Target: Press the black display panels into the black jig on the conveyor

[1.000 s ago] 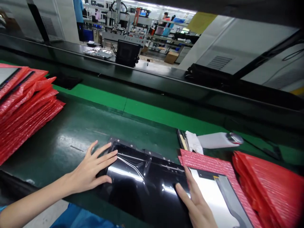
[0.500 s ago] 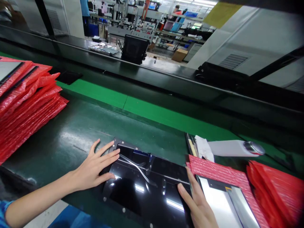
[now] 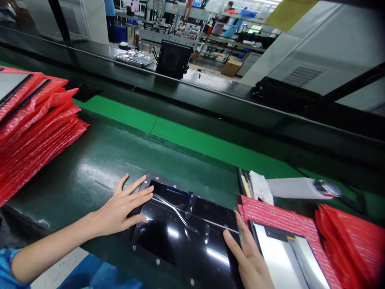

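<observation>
A glossy black screen panel [image 3: 180, 241], with clear film wrinkled across its upper part, lies on a dark plate [image 3: 138, 239] dotted with small silver discs. My left hand [image 3: 123, 206] rests spread over the plate's upper left corner, its fingertips on the panel's left edge. My right hand [image 3: 249, 253] holds the panel's right side, thumb on the glass and index finger along the edge; its other fingers are hidden. Just right of that hand lies a silver-backed display panel [image 3: 279, 253] on a red bubble-wrap sleeve [image 3: 279, 216].
A tall stack of red bubble-wrap sleeves [image 3: 36, 132] stands at the left. More red sleeves [image 3: 351, 237] lie at the far right, near a white cylindrical device [image 3: 294, 188] and a white cloth [image 3: 261, 186]. Behind the green bench runs a dark raised ledge [image 3: 210, 108] carrying a black monitor [image 3: 173, 58].
Both hands and the black panel keep almost the same places relative to each other. The camera view has shifted slightly.
</observation>
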`<state>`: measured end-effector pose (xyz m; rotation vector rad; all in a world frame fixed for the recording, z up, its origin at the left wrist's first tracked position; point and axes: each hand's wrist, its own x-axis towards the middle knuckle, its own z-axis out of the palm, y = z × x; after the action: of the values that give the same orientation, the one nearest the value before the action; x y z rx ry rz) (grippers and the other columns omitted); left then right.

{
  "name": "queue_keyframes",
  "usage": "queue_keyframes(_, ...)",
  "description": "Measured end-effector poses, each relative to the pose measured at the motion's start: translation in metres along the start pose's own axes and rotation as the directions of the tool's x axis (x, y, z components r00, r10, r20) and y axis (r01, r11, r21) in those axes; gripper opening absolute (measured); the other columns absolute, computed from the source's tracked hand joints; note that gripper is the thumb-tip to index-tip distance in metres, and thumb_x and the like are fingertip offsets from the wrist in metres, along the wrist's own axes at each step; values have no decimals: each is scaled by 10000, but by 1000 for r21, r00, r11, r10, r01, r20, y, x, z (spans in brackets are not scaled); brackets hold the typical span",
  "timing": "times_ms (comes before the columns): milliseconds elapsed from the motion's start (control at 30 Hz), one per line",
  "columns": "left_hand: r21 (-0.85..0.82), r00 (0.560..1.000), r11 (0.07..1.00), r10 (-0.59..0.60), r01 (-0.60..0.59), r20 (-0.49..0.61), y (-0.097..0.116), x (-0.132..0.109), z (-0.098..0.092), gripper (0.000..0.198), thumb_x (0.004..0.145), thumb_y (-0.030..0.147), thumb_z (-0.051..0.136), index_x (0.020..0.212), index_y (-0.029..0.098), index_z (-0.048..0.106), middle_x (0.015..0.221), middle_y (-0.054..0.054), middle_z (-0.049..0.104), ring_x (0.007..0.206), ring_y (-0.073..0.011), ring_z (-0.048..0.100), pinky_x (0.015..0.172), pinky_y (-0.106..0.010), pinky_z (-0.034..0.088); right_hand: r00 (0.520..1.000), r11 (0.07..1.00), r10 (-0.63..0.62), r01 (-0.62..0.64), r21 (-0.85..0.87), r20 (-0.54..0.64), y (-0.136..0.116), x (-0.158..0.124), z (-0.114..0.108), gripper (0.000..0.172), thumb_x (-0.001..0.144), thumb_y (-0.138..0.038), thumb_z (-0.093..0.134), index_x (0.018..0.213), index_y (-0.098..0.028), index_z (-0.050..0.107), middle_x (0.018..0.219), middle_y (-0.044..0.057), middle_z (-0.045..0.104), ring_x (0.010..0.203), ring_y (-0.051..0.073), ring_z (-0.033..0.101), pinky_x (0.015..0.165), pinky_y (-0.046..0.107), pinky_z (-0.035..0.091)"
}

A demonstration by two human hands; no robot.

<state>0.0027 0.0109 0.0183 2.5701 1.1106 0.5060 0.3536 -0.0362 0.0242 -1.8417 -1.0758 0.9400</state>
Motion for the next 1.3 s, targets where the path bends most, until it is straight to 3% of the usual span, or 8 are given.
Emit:
queue_keyframes(167,-10,989,989,-145,145,-7,4,-5,-2,525,1012,362,412,1518,276,305,1638,-79,131,1519,-314,-21,1180,-661,115,999,999,38,-38,-8,-23,-18,-8,5,928,742,-623,675,1527,-257,340,1603,-16,285,1495,235,173,1208,377,135)
queue_keyframes(333,-10,989,990,-142,143,38,10,-11,-1,545,1024,280,354,1550,264,215,1636,-87,163,1522,-292,-22,1196,-650,89,998,998,53,-54,-27,-38,-33,-15,11,964,728,-609,682,1533,-214,329,1606,-8,278,1497,225,169,1212,340,130)
queue_keyframes(467,3,990,992,-123,123,64,12,-11,-2,535,1017,224,343,1540,286,254,1648,-89,68,1516,-314,-48,1192,-657,76,999,1000,14,-14,-13,-43,-32,-18,13,920,765,-571,669,1541,-233,309,1615,-23,257,1499,217,161,1219,336,96)
queue_keyframes(800,12,983,1000,-20,18,181,8,-6,-16,652,977,438,478,1552,274,216,1640,-128,-54,1499,-366,-88,1179,-672,52,995,999,-5,0,-51,-95,-36,-21,15,906,770,-584,660,1525,-196,344,1600,32,302,1488,268,198,1222,374,127)
queue_keyframes(967,11,977,999,41,-44,208,7,-6,-21,945,852,609,598,1572,241,110,1628,-184,-66,1490,-400,-92,1173,-671,75,988,993,111,-106,53,-109,-29,-21,16,922,724,-615,716,1461,-165,392,1428,143,521,1345,341,453,1149,475,334)
queue_keyframes(1100,104,979,994,19,-41,204,9,-5,-20,920,858,588,603,1568,247,127,1632,-184,-17,1495,-396,-58,1167,-670,123,990,991,-123,119,-60,-72,-15,-17,10,720,826,-572,640,1400,-195,424,1331,133,550,1255,313,515,1090,499,389)
queue_keyframes(1200,200,982,978,29,-66,184,8,-5,-15,901,847,616,597,1556,226,200,1627,-208,52,1497,-413,10,1157,-678,144,953,892,-301,296,-341,40,-6,-10,-3,565,919,-531,517,1374,-199,482,1187,122,546,1136,295,542,1014,499,431)
queue_keyframes(1300,299,985,948,62,-108,158,3,-8,-7,859,857,621,577,1542,211,262,1613,-226,146,1492,-430,81,1149,-685,158,917,793,-343,398,-461,204,-4,3,-22,480,954,-491,456,1324,-199,552,1052,107,534,1027,284,566,932,466,473)
